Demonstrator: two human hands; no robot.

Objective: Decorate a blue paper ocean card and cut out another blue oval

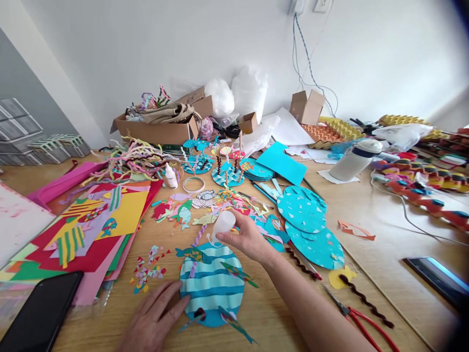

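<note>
A white glue bottle is gripped in my right hand, its nozzle tipped down over the back edge of a blue paper disc. Pale wavy strips cross the disc. Paper fish stand around it, among them one patterned fish beside a twisted purple pipe cleaner and another fish at the right. My left hand lies with fingers stretched out, fingertips against the disc's left edge. Small paper scraps are scattered beyond it.
Coloured paper sheets and a black phone lie left. Blue discs, red-handled pliers and a brown pipe cleaner are right. A second glue bottle, tape roll and finished fish discs stand behind.
</note>
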